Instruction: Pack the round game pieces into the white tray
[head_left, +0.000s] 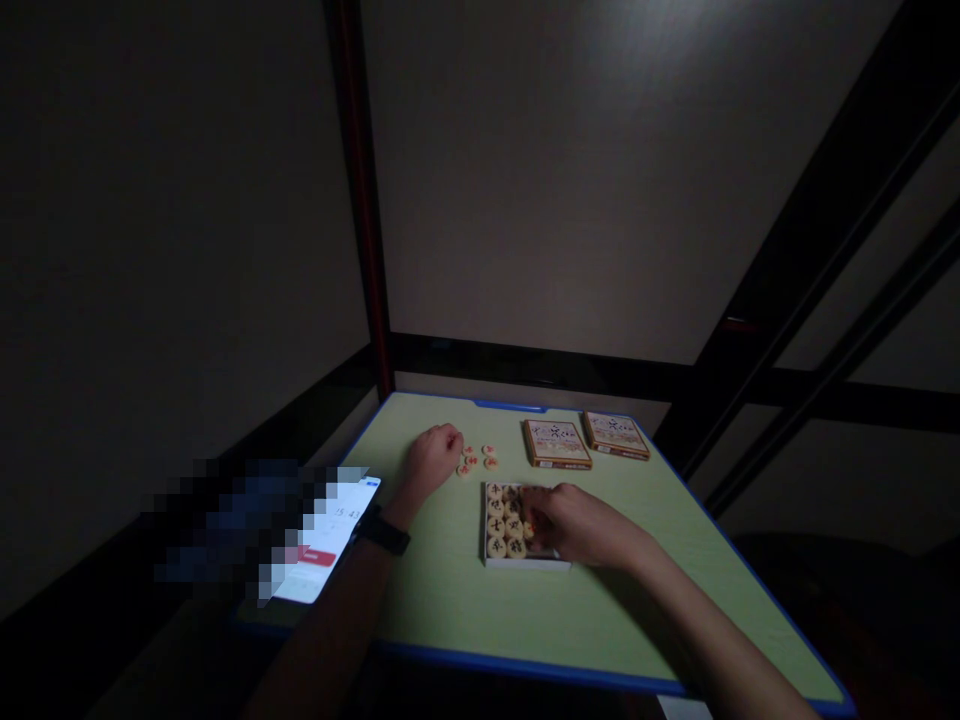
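Note:
A small white tray (pixel 489 562) with several round wooden game pieces (pixel 504 524) marked in black and red lies in the middle of a green table (pixel 450 600). My right hand (pixel 577 522) rests over the tray's right half, its fingers curled down onto the pieces; whether they hold one is hidden. My left hand (pixel 430 460), with a dark watch on its wrist, lies loosely closed on the table beside a few loose pieces (pixel 477 459) with red marks.
Two flat brown printed boxes (pixel 556 443) (pixel 615 435) lie at the far side of the table. A lit phone (pixel 330 540) leans at the left edge. The table has a blue rim (pixel 525 668). Dark frame bars and pale walls surround it.

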